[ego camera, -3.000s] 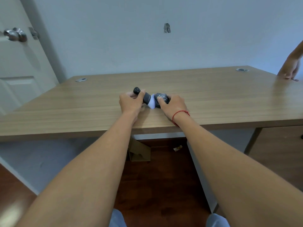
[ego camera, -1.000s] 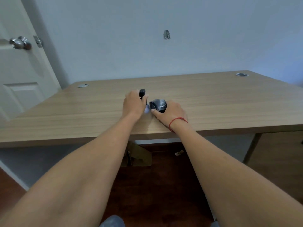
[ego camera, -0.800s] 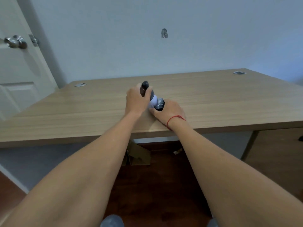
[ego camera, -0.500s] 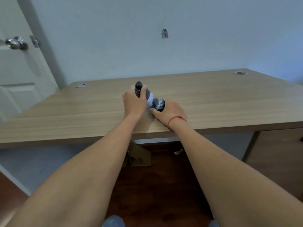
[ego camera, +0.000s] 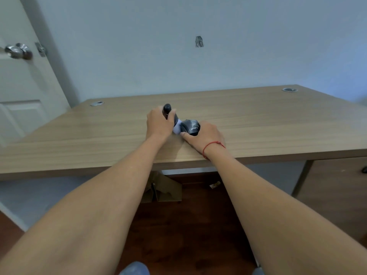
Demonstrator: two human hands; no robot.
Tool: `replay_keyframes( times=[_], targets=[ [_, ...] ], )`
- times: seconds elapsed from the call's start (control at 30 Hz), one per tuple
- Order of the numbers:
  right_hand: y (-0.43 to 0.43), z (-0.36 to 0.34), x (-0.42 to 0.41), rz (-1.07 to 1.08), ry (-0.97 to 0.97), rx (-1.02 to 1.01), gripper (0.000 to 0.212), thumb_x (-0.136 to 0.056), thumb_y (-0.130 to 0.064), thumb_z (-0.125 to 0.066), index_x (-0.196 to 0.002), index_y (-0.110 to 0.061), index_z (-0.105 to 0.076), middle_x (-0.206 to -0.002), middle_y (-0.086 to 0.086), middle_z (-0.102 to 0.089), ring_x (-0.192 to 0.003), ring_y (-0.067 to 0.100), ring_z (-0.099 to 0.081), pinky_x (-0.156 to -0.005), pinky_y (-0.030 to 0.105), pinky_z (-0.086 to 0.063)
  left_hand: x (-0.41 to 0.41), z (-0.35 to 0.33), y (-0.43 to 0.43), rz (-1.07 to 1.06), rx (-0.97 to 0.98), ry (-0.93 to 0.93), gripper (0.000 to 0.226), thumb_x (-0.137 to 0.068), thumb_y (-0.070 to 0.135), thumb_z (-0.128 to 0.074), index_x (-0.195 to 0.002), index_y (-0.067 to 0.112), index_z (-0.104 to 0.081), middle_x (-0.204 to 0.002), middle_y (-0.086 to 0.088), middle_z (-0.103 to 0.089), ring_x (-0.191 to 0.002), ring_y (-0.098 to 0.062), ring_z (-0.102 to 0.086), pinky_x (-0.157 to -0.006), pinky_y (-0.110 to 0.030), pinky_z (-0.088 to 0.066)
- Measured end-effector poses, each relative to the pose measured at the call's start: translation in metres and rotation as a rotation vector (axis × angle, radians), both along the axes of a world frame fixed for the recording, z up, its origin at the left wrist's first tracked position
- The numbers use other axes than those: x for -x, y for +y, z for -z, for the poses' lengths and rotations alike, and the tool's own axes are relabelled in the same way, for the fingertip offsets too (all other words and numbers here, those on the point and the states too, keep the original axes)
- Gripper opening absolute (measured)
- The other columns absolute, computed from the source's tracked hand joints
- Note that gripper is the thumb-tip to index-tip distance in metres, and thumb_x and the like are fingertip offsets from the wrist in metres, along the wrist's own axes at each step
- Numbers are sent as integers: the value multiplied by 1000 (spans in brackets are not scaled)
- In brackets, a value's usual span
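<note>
A small dark device with a black handle (ego camera: 168, 111), a white middle section (ego camera: 177, 127) and a black rounded head (ego camera: 191, 127) with white lettering lies on the wooden desk (ego camera: 258, 124). My left hand (ego camera: 158, 124) grips the handle, whose rounded end sticks up past my fingers. My right hand (ego camera: 206, 135) holds the black head against the desk, thumb along its near side. A red string circles my right wrist. The underside of the device is hidden.
The desk has a cable grommet at the back left (ego camera: 96, 103) and one at the back right (ego camera: 289, 89). A white door with a metal knob (ego camera: 18, 51) stands at the left. Under the desk are a cardboard piece (ego camera: 164, 188) and a drawer unit (ego camera: 337, 195).
Three seconds ago the device lay flat across the desk and another person's hand rested at the far right edge. Since then the handle has tilted upward in my left hand; that other hand is gone.
</note>
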State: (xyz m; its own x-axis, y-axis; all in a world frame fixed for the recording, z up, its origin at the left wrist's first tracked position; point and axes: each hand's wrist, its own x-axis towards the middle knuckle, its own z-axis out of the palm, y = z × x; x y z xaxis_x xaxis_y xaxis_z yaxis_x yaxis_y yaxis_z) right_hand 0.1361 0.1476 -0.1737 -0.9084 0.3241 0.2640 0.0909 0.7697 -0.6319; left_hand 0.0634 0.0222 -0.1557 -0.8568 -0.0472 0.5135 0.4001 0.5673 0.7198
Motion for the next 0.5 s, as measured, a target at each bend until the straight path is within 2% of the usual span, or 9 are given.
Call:
replay_keyframes(
  times=[0.13,0.23,0.3,0.4,0.43,0.5],
  targets=[
    [0,0,2,-4,-8,29,41,-79,-51,-68,-106,-19,-65,-96,1,-67,-94,25,-63,-73,31,-44,-10,-17,5,78,-174,118,34,-92,32,-58,-76,3,-62,-71,-10,-66,-68,-22,-59,-59,-21,-41],
    [2,1,4,-3,13,53,38,-78,-52,-67,-94,-18,-65,-93,4,-69,-89,26,-64,-70,32,-44,-14,-18,15,168,-22,123,34,-91,32,-60,-69,6,-57,-65,-12,-63,-64,-27,-57,-59,-32,-41],
    [1,2,6,9,18,59,39,-75,-54,-67,-91,-18,-65,-91,4,-68,-88,26,-64,-69,33,-47,-10,-13,16,111,114,110,33,-91,33,-59,-71,8,-54,-68,-12,-61,-71,-31,-59,-61,-32,-38],
    [-1,2,6,31,15,34,47,-73,-54,-67,-102,-17,-66,-98,4,-67,-94,26,-61,-78,36,-52,-3,-8,6,-77,255,71,34,-94,35,-53,-95,3,-62,-97,-20,-68,-94,-39,-62,-71,-37,-43],
    [-1,2,5,37,10,22,51,-73,-54,-67,-107,-16,-65,-102,5,-67,-97,27,-61,-81,37,-53,-2,-6,2,-92,266,70,35,-94,36,-52,-97,2,-62,-98,-20,-67,-95,-39,-61,-70,-36,-42],
    [-1,1,6,43,6,19,53,-73,-53,-67,-110,-16,-65,-105,5,-67,-99,27,-61,-83,37,-53,-5,-6,0,-42,155,104,37,-94,35,-54,-89,0,-62,-85,-18,-66,-87,-38,-61,-66,-32,-38]
  ],
)
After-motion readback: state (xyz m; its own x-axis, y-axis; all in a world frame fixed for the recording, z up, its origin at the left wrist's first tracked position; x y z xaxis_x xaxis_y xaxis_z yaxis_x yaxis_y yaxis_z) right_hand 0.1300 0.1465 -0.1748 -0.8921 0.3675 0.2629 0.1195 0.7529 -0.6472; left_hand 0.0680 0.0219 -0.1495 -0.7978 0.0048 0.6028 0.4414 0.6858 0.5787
